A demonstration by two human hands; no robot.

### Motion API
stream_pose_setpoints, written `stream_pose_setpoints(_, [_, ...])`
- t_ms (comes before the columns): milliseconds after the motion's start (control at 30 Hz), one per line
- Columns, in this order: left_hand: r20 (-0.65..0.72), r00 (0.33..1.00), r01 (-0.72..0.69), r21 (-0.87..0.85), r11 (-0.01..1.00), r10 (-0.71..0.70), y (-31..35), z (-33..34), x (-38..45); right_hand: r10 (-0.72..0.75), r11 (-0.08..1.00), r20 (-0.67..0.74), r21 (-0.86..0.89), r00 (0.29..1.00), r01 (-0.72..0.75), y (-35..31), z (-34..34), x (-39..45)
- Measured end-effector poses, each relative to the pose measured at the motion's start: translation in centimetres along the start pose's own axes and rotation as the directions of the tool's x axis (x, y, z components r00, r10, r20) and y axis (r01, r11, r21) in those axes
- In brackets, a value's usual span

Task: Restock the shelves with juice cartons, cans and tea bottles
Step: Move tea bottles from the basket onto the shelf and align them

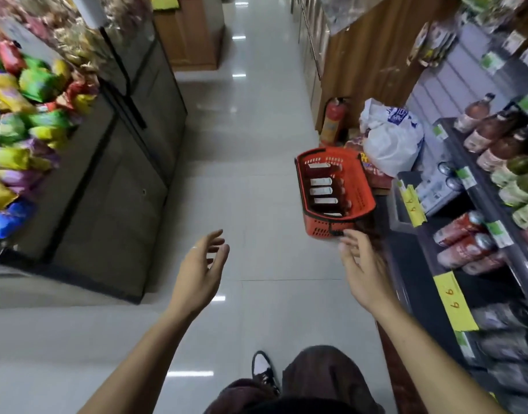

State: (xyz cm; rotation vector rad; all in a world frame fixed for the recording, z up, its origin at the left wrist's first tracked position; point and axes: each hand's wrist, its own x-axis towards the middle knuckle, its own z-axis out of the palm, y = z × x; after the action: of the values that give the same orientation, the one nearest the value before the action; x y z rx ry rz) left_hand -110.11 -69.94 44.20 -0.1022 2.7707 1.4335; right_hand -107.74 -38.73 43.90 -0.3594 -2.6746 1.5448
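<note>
Both hands are out in front and hold nothing. The left hand (201, 265) has its fingers spread and loosely bent, up over the bare floor (256, 130). The right hand (362, 270) is open too, with its fingers stretched toward the red basket (364, 186) just ahead of it. Its fingertips (348, 239) are right at the near end of the basket, by the black handle, but I cannot tell if they touch it. The basket sits on the floor, ahead of the right hand and well off from the left hand. Inside it are about 5 cartons (321, 191), lying in a row. The shelves (478, 204) run along the far side of the right hand, with brown bottles (493, 135) up high and red cans (463, 243) lower down. A white bag (391, 138) sits past the basket. I think the next step is to reach in for a carton or lift the basket. Things could go wrong from here. The picture is blurry at the edges, so the head seems to be turning fast, and a quick grab could miss. The basket is close to the shelf edge, so a fast lift could bump it and tip the cartons out. The right arm is near the cans and could knock 1 down.
</note>
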Motion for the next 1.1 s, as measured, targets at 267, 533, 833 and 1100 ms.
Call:
stream_pose_setpoints(267, [-0.009,0.999,-0.041,0.027,0.999,0.042,0.2,0.2,19.9,0.002,1.0,-0.028,0.027,1.0,-0.001,-2.6,4.2,19.0])
stream_pose_setpoints(533, [-0.034,0.999,-0.026,0.098,0.995,0.029,2.3,1.0,39.0,-0.01,0.998,0.016,0.061,1.0,0.009,-4.8,6.1,39.1])
stream_pose_setpoints(833, [0.031,0.998,-0.063,0.065,0.996,0.061,4.3,2.6,60.3,0.057,0.998,-0.034,0.041,0.998,-0.056,-6.9,7.5,57.0])
stream_pose_setpoints(1100, [0.274,0.943,-0.216,0.065,0.974,0.191,5.3,5.4,81.7,0.187,0.982,-0.214,0.07,0.959,-0.175,-8.6,10.6,71.3])
